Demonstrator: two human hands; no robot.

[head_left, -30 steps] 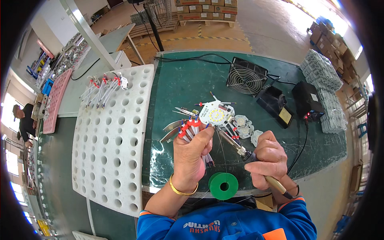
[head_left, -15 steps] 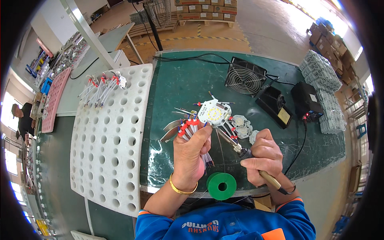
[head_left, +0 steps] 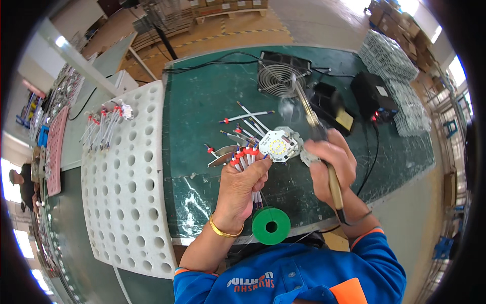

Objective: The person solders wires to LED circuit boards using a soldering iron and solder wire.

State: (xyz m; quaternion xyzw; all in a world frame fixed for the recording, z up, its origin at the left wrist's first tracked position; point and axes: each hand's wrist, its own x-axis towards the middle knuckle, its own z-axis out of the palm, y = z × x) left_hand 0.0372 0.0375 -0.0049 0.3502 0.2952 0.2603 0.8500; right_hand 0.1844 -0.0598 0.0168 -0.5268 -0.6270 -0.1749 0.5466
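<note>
My left hand (head_left: 242,185) is closed around a bundle of white wires (head_left: 246,161) with red sleeves. Its thumb presses near the edge of a round white LED board (head_left: 277,145), which faces up with yellow chips showing. A few metal plates stick out left of the bundle. In my right hand (head_left: 332,162) is a soldering iron (head_left: 334,188), its metal shaft pointing up and away, apart from the board and blurred. Another LED board (head_left: 309,158) lies partly hidden beside the right fingers. Near my body stands a green solder spool (head_left: 259,230).
Loose white wires (head_left: 255,117) lie beyond the board. Behind are a black fan (head_left: 279,80), an iron stand with a yellow sponge (head_left: 345,120), a black soldering station (head_left: 373,96) and stacked grey-white panels (head_left: 390,55). A white perforated board (head_left: 121,177) holding more wired parts stands left.
My right hand has swung the soldering iron up and away from the LED board, its tip now towards the fan. The view has shifted; loose wires beyond the board now show.
</note>
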